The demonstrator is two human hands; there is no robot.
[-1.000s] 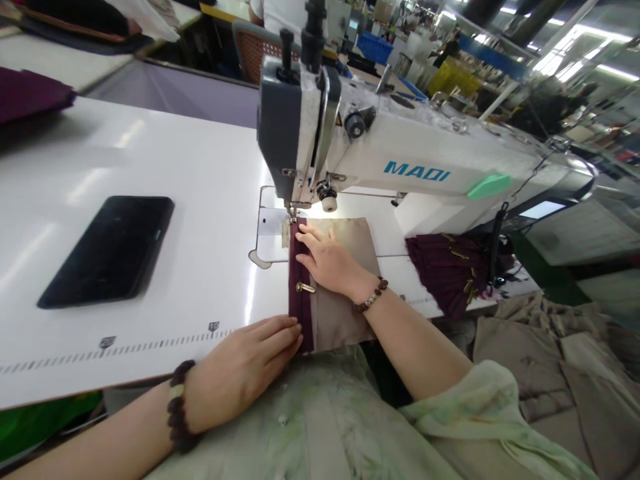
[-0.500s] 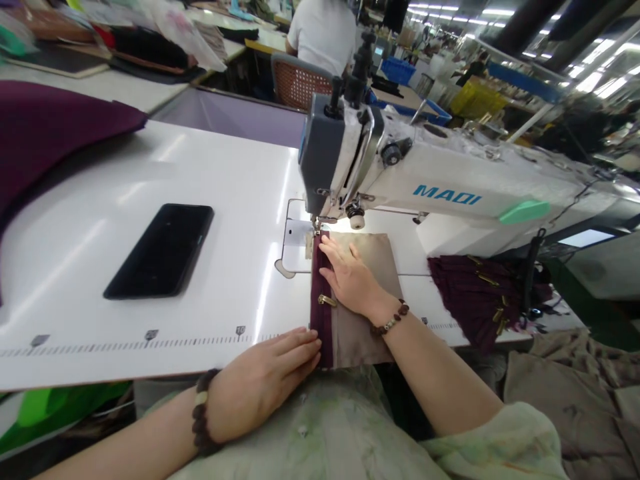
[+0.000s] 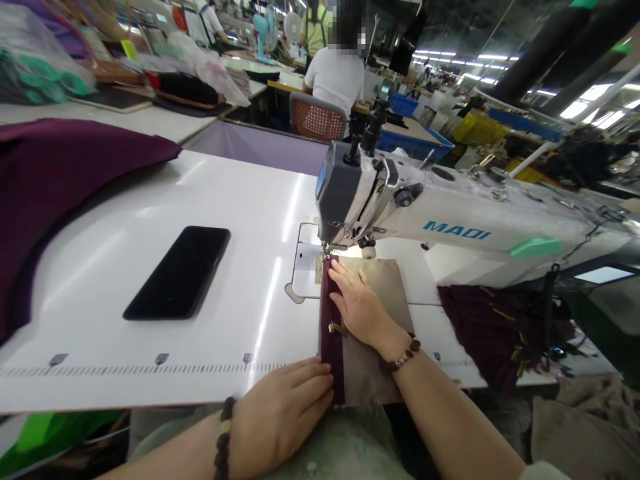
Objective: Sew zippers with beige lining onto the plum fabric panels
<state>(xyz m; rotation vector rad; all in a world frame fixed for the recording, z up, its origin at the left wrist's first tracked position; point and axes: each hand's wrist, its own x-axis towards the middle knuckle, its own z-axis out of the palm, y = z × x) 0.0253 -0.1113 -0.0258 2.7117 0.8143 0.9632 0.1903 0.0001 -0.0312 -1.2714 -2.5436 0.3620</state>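
A beige fabric panel (image 3: pixel 387 287) lies on the machine bed, with a dark purple zipper strip (image 3: pixel 333 363) along its left edge. A brass zipper pull (image 3: pixel 337 328) rests on the strip. The strip's far end sits at the presser foot of the sewing machine (image 3: pixel 326 252). My right hand (image 3: pixel 357 300) lies flat on the panel and strip just in front of the foot, fingers spread. Nearer my body, my left hand (image 3: pixel 287 410) is stretched out, its fingertips on the strip's left edge. Neither hand grips anything.
A black phone (image 3: pixel 177 273) lies left on the white table. Purple fabric (image 3: pixel 65 173) covers the far left. Purple zipper pieces with brass pulls (image 3: pixel 483 333) are piled right of the panel. More beige fabric (image 3: pixel 580 427) hangs at lower right. A person (image 3: pixel 337 77) sits beyond the machine.
The camera view has tilted up a little, so everything appears lower and slightly to the right. Both hands stay in nearly the same places on the fabric.
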